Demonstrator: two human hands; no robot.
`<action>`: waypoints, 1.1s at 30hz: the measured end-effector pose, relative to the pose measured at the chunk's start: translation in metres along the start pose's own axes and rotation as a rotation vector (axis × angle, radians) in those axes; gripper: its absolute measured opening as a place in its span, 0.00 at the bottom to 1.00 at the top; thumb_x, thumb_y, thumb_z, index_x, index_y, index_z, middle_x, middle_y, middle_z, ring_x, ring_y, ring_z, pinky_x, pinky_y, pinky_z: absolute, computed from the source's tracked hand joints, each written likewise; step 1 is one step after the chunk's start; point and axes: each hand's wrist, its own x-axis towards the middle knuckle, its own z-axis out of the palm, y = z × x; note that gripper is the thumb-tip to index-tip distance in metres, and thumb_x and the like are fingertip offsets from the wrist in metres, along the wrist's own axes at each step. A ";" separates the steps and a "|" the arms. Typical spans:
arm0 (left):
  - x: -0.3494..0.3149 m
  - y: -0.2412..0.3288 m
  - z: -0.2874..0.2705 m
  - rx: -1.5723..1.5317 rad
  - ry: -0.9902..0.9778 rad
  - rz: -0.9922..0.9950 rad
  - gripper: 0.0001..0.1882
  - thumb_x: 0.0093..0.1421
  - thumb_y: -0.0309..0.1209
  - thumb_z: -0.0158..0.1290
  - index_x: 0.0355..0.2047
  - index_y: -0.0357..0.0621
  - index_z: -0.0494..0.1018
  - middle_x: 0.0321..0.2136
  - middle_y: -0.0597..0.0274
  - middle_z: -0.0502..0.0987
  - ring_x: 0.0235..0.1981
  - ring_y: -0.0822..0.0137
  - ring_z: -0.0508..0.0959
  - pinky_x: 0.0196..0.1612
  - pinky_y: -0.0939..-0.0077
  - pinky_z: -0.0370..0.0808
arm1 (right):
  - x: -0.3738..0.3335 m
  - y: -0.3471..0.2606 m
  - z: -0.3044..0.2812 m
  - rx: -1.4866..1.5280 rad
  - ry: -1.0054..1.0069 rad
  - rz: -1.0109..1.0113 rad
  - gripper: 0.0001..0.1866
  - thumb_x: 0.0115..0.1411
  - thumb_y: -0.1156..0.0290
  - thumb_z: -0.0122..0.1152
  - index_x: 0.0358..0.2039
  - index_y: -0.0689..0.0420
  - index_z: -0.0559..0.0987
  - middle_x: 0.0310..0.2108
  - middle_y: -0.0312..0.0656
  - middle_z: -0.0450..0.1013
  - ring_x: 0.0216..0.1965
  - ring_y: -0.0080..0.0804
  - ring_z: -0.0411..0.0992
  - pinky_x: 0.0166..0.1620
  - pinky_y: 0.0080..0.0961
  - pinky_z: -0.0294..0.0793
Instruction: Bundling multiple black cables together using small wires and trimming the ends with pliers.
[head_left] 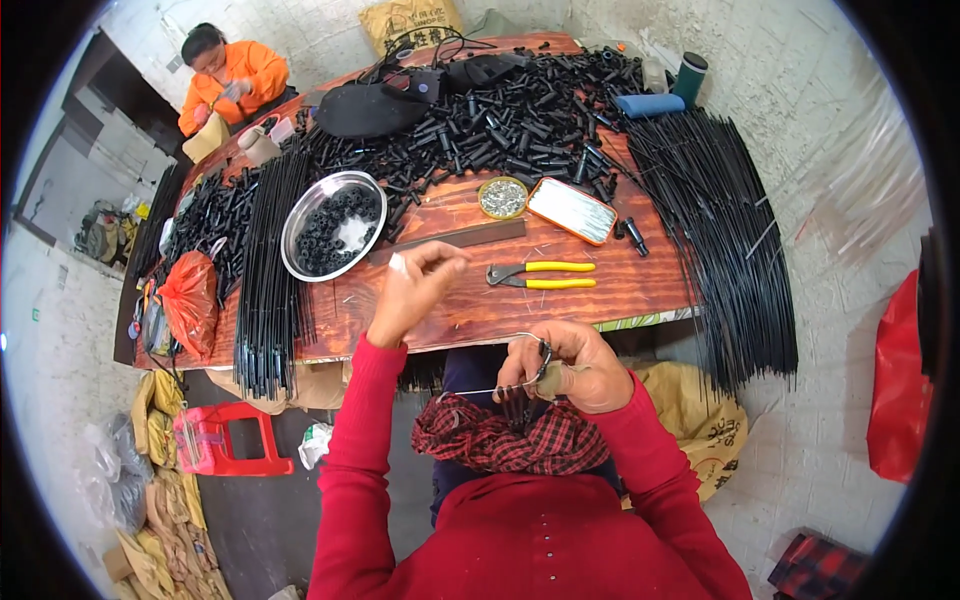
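My left hand [415, 285] is raised over the table's front edge, fingertips pinched together; anything between them is too small to make out. A white wrap or patch shows on one of its fingers. Close to my lap, my right hand [580, 365] is closed round a bent metal wire [470, 391] with several small black pieces [514, 408] hanging along it. On the table between and beyond my hands lie yellow-handled pliers [545, 275], their jaws toward the left. A steel bowl [290, 250] of black rings stands left of my left hand.
Black tubes [480, 130] heap across the table's back. A round tin [502, 198] and a rectangular tray [572, 211] hold small metal pieces. Bundles of black rods [272, 270] lie left and right [710, 220]. A person in orange [235, 85] sits at the far left, beyond a red bag [188, 300].
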 end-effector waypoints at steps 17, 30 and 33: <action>0.159 -0.095 -0.014 0.892 0.438 0.229 0.09 0.52 0.34 0.55 0.33 0.48 0.79 0.32 0.53 0.78 0.35 0.51 0.78 0.38 0.57 0.75 | 0.005 -0.003 -0.015 0.034 0.033 -0.043 0.20 0.57 0.50 0.63 0.24 0.53 0.71 0.30 0.52 0.78 0.25 0.23 0.64 0.31 0.20 0.62; 0.202 -0.079 0.007 0.864 0.399 0.247 0.09 0.54 0.38 0.56 0.34 0.54 0.80 0.33 0.55 0.75 0.33 0.52 0.78 0.36 0.60 0.75 | 0.006 -0.010 -0.024 0.125 0.020 -0.016 0.15 0.56 0.58 0.65 0.24 0.53 0.72 0.30 0.51 0.79 0.29 0.27 0.70 0.34 0.24 0.65; 0.201 -0.084 0.008 1.000 0.373 0.178 0.09 0.52 0.36 0.56 0.33 0.53 0.80 0.32 0.59 0.75 0.34 0.56 0.78 0.36 0.63 0.75 | 0.004 -0.014 -0.027 0.145 0.031 0.005 0.16 0.56 0.57 0.65 0.24 0.54 0.73 0.30 0.51 0.79 0.29 0.27 0.69 0.35 0.24 0.66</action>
